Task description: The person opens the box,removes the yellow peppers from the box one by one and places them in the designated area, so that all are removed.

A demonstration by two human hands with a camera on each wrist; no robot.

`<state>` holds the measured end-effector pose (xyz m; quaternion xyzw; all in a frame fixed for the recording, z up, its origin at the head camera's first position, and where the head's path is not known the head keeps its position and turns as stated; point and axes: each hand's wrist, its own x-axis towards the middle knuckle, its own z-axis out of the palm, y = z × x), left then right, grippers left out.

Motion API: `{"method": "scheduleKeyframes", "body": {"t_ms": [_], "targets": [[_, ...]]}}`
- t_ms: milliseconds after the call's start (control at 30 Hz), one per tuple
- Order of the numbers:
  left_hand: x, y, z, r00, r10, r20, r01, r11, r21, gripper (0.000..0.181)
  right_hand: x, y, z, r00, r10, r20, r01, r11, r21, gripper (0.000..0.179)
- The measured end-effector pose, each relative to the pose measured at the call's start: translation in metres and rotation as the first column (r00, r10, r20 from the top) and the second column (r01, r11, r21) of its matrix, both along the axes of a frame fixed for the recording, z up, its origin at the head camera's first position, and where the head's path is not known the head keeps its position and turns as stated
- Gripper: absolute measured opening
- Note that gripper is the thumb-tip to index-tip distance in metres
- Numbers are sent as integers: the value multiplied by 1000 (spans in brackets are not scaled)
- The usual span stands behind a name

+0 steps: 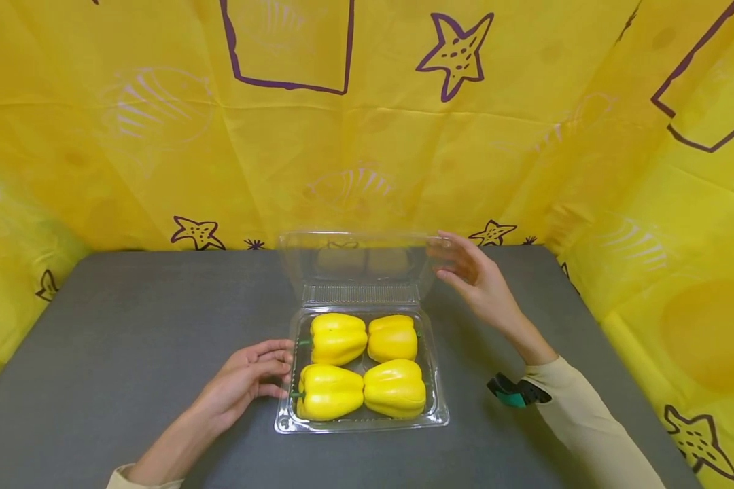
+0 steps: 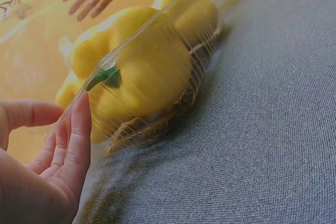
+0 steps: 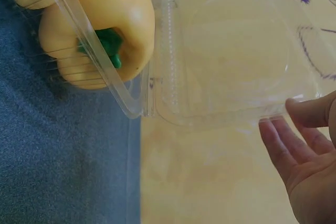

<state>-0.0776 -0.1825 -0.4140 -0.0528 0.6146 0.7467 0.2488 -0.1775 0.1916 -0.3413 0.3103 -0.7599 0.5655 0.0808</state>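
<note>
Yellow cloth backdrop (image 1: 355,149): hangs behind and on both sides, creased, printed with dark-outlined starfish (image 1: 455,56) and pale striped fish (image 1: 159,105).
Grey, fabric-textured tabletop (image 1: 159,305): reaches back to the foot of the backdrop.
Clear plastic hinged container (image 1: 361,426): sits flat near the middle of the tabletop.
Clear plastic lid (image 3: 231,56): raised along the far hinge, blurred in the head view.
Pale cream sleeves (image 1: 587,421): long on the right, only a cuff showing on the left.
Right hand (image 1: 480,282): at the lid's right edge, fingers extended and parted from the thumb, some seen through the plastic, unclenched.
Left hand (image 1: 245,377): at the container's left rim, fingers loose and nearly straight; firmness of contact impossible to tell.
Glossy yellow bell peppers (image 1: 330,392): four, lying inside the container, two by two.
Black-and-teal strapped device (image 1: 516,394): beside the right cuff.
Short green stems (image 2: 107,76): pointing left on both left-hand peppers, right on the rear right one.
</note>
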Motion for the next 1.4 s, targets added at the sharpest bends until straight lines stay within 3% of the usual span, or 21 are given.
{"method": "scheduleKeyframes", "body": {"t_ms": [233, 500, 967, 1400], "targets": [[1, 0, -2, 1000, 0, -11, 0, 1000, 22, 53, -5, 0, -4, 999, -36, 9, 35, 998, 45, 67], [1, 1, -3, 1000, 5, -17, -5, 1000, 18, 52, -14, -2, -6, 997, -34, 63, 33, 999, 20, 69], [1, 2, -3, 1000, 14, -27, -13, 1000, 16, 48, -44, -5, -16, 988, -65, 143, 52, 995, 89, 63], [0, 3, -2, 999, 24, -33, -23, 1000, 3, 48, -65, -9, -30, 963, -94, 254, 72, 993, 98, 61]]}}
